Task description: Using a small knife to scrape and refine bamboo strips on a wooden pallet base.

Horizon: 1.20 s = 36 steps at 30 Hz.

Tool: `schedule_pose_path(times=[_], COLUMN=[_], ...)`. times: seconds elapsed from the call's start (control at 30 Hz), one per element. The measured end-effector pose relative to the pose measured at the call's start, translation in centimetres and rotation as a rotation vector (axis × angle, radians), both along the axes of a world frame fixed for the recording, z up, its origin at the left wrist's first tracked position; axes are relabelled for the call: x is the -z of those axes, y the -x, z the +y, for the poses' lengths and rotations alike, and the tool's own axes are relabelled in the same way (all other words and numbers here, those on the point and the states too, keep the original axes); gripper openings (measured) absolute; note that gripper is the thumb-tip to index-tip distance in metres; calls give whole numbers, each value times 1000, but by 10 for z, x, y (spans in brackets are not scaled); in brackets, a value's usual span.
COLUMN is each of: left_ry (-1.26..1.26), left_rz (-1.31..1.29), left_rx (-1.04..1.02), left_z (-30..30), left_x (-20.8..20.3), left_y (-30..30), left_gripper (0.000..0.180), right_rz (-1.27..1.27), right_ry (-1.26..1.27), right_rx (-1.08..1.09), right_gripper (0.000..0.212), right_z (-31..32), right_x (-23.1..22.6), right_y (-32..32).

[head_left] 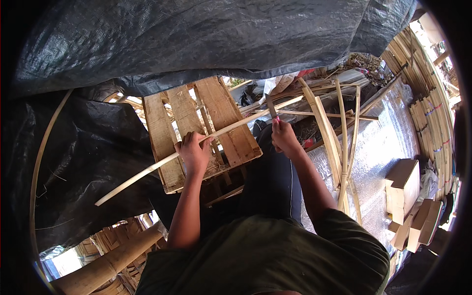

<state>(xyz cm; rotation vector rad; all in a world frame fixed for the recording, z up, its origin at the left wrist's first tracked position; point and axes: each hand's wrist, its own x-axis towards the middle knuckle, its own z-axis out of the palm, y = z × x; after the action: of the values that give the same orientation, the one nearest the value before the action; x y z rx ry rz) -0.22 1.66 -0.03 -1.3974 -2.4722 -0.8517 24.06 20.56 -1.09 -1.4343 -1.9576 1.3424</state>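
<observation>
From where I stand, the slatted worktop [216, 105] sits just ahead of the person, and the long pale strip [142, 175] lies slantwise over it, its near end sticking out past the left edge and its far end past the right. The left hand [193, 151] is over the middle of the worktop, its fingers pinching the strip against the thumb. The right hand [284, 138] hangs just off the right edge of the worktop, fingers wrapped tight round the handle of a knife [270, 104], whose blade crosses the strip — though I can't tell whether the edge is biting into it. This looks like trimming or shaving, and to do it well I'd hold the blade at a shallow angle, take thin, even passes, and stroke outward, away from the left hand. That grip wants to be firm enough to stop the strip rolling — the stretch beyond the worktop has no visible support beneath it and could flex under pressure. More long strips [327, 130] stand well to the right of the worktop, in front of a silvery sheet [383, 142], and a black tarpaulin [196, 44] hangs over its far side.
</observation>
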Motion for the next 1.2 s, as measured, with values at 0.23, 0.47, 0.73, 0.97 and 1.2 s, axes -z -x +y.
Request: schedule_pose_path(times=[0.23,0.47,0.73,0.97,1.2], left_ry=[10,5,12,35,17], left_rz=[-6,-6,11,-9,5], left_rx=[5,14,-10,-17,-20], left_z=[3,4,1,0,-3], left_x=[2,1,1,2,3], left_y=[-1,-4,-1,0,2], left_gripper=[29,33,32,34,34], right_rz=[54,356,403,524,465], right_ry=[-181,-300,294,176,146], right_rx=[-6,237,407,478,572], right_gripper=[49,47,48,47,42], right_z=[9,27,6,14,14], right_x=[46,54,5,23,4], right_y=[-9,-21,-12,-13,-11])
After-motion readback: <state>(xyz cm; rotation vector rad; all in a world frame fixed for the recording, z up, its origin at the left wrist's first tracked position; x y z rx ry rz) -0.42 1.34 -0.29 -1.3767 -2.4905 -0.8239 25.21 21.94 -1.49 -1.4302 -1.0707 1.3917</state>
